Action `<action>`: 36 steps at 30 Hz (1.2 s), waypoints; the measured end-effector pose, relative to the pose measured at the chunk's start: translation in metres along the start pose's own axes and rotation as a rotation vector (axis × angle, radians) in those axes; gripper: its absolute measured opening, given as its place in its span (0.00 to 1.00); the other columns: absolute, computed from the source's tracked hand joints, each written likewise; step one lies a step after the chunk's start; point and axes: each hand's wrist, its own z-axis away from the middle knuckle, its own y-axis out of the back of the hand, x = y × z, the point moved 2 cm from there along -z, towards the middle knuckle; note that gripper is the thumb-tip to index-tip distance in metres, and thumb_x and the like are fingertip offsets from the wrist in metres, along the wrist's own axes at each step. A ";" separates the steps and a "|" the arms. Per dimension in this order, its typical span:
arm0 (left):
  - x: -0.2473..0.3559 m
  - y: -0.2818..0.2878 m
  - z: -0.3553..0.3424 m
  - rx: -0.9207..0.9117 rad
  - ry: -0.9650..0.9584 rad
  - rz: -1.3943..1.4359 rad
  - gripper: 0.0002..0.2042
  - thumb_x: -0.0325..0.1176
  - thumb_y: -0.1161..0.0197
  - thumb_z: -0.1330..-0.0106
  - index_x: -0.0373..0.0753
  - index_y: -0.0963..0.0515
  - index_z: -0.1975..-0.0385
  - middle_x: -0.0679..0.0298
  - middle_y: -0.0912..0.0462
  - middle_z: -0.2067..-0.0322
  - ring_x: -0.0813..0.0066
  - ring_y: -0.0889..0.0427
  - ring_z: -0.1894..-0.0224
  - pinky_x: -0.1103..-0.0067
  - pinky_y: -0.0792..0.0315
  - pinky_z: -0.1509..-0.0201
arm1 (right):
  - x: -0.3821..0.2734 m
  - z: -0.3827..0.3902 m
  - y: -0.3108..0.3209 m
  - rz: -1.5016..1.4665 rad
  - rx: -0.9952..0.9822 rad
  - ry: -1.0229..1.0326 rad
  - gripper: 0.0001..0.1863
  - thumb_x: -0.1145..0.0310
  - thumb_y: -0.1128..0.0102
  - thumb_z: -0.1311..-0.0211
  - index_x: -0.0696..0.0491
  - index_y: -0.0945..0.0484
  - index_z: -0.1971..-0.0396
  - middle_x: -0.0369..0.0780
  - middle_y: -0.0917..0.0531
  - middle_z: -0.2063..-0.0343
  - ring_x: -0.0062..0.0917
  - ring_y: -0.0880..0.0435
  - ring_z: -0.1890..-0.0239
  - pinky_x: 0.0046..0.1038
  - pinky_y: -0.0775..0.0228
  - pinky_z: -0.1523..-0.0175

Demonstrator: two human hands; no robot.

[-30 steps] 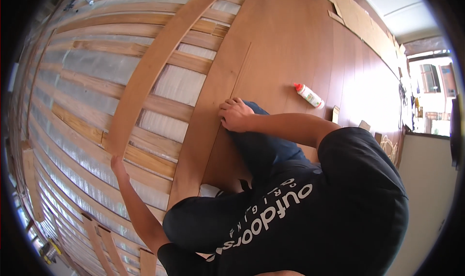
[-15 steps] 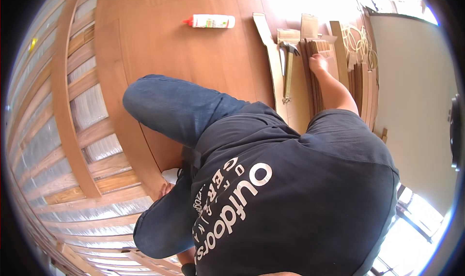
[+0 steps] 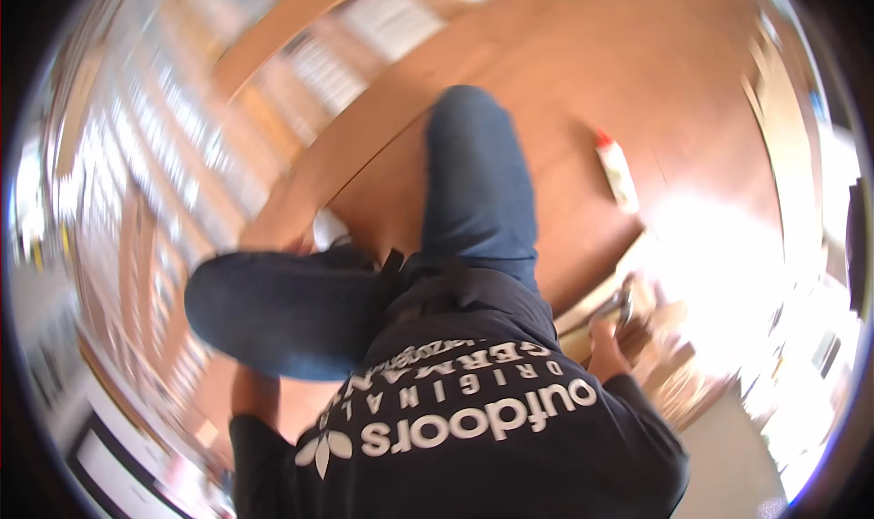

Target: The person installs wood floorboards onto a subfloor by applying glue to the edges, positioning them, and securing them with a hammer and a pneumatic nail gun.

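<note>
My right hand (image 3: 604,335), smeared by motion, is low on the right by a stack of narrow brown wood strips (image 3: 637,339). Close to its fingers is the metal head of a claw hammer (image 3: 625,302); whether the hand touches it or a strip I cannot tell. My left arm passes behind my bent left knee, and only a bit of my left hand (image 3: 299,245) shows past it, down at the edge of the laid floor (image 3: 382,205). A white object (image 3: 328,229) is beside that hand. Its fingers are mostly hidden.
A white glue bottle with a red cap (image 3: 617,175) lies on the brown floorboards to the right. Wooden battens with shiny sheeting (image 3: 328,73) run along the far left. A loose plank (image 3: 287,27) lies across them. Strong glare covers the right side.
The view has swung round, so the floor, bottle and strips appear turned clockwise and lower right. My right hand appears nearer the hammer head than before. The picture is now blurred.
</note>
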 end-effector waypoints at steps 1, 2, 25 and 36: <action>-0.026 0.008 0.024 0.071 0.040 -0.014 0.29 0.38 0.44 0.26 0.33 0.36 0.28 0.53 0.36 0.28 0.58 0.32 0.28 0.64 0.38 0.25 | -0.013 0.001 -0.005 0.000 -0.024 0.018 0.23 0.55 0.41 0.33 0.54 0.29 0.46 0.50 0.20 0.55 0.42 0.20 0.55 0.41 0.27 0.52; -0.044 0.003 0.039 0.116 0.081 -0.018 0.29 0.38 0.44 0.27 0.33 0.36 0.28 0.53 0.36 0.27 0.58 0.33 0.28 0.64 0.39 0.24 | -0.016 0.003 0.001 -0.005 -0.033 0.013 0.22 0.56 0.41 0.33 0.53 0.30 0.47 0.49 0.21 0.56 0.40 0.20 0.57 0.40 0.27 0.54; -0.073 -0.105 0.052 0.559 0.127 -0.091 0.37 0.33 0.47 0.36 0.32 0.43 0.24 0.52 0.49 0.21 0.56 0.49 0.19 0.62 0.55 0.17 | -0.683 0.582 0.007 0.730 -0.080 2.249 0.21 0.62 0.41 0.34 0.56 0.29 0.45 0.58 0.15 0.67 0.59 0.17 0.61 0.51 0.25 0.55; -0.069 -0.062 0.072 0.301 0.155 0.118 0.39 0.39 0.48 0.31 0.38 0.52 0.20 0.60 0.58 0.18 0.64 0.63 0.16 0.62 0.65 0.16 | -0.671 0.710 -0.206 1.157 -0.199 2.554 0.29 0.64 0.41 0.32 0.58 0.33 0.34 0.57 0.14 0.58 0.56 0.14 0.59 0.49 0.22 0.55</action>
